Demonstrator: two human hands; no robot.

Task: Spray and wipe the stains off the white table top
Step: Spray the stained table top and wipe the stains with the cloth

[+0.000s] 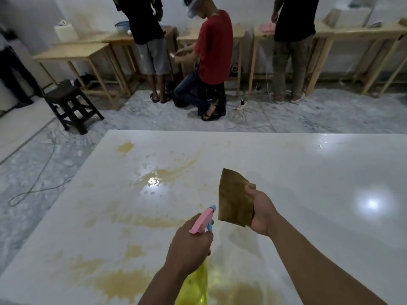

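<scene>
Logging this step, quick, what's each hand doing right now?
Left hand: closed around the spray bottle, raised above the table.
Right hand: closed on the brown cloth, raised off the table.

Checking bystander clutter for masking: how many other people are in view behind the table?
4. One in dark top by the left benches, one in red shirt kneeling centre, one in black standing right, one partly cropped at far left.
</scene>
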